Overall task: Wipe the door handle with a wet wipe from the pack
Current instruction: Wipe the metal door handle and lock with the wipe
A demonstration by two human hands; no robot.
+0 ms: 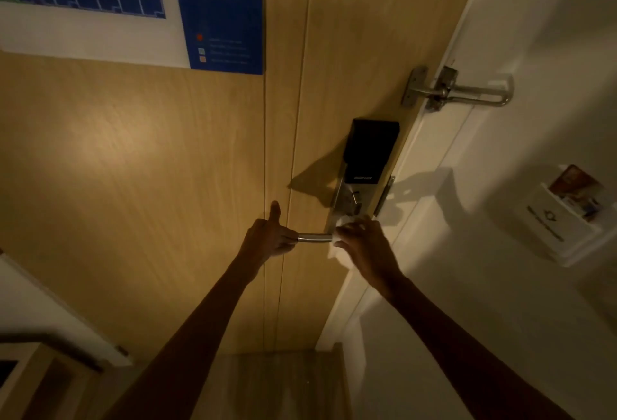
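The scene was dim and warm-toned. A soft bright patch lay on the pale wood-grain door (pixel 133 159) toward its left side. The black rectangular lock panel (pixel 370 152) cast a sharp shadow leftward. Corners darkened, lines bowed at the edges, and the blue wall notice (pixel 227 12) was blurred, unreadable.

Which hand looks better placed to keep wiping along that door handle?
The right hand, probably: it holds the white wet wipe against the door handle near the lock plate. The left hand only grips the handle's free end, thumb raised.
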